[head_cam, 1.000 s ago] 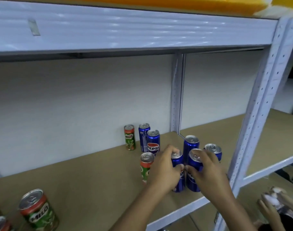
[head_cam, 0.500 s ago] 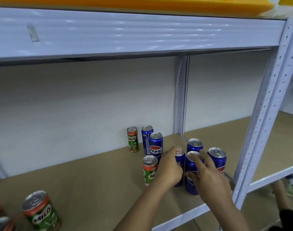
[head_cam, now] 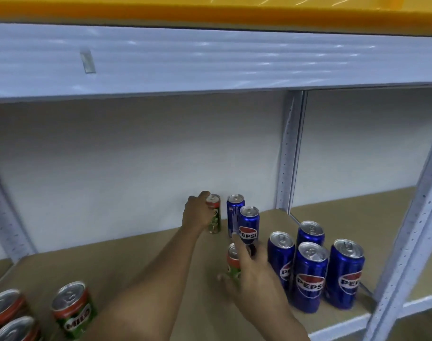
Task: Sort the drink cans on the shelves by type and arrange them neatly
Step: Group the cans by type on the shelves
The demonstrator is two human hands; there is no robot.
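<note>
while the pale metal shelving (head_cam: pixel 210 57) fills most of the view, its brown board shelf (head_cam: pixel 136 262) carries every can, and a yellow tray (head_cam: pixel 210 11) sits on the level above, its contents hidden. a perforated upright post (head_cam: pixel 290 153) stands at the back against the white wall, and another (head_cam: pixel 411 242) at the front right. on the right of the board four tall, slim, glossy blue pepsi cans (head_cam: pixel 311 276) stand upright in a tight cluster, touching or nearly so. further back, two more blue pepsi cans (head_cam: pixel 249 226) stand one just behind the other, near the wall. at the lower left corner three shorter, wider green and red milo cans (head_cam: pixel 73 311) with silver lids sit close together, partly cut off by the frame edge. the left hand (head_cam: pixel 196 215) reaches to the back and is curled around a slim milo can (head_cam: pixel 214 215) that stands upright just left of the rear pepsi pair; the fingers wrap its upper part. the right hand (head_cam: pixel 253 274) is nearer, fingers spread loosely, its forefinger stretched up toward the front pepsi of the rear pair and its thumb out to the left; it covers another slim milo can (head_cam: pixel 233 263), and whether it truly grips that can cannot be told through the blur.
</note>
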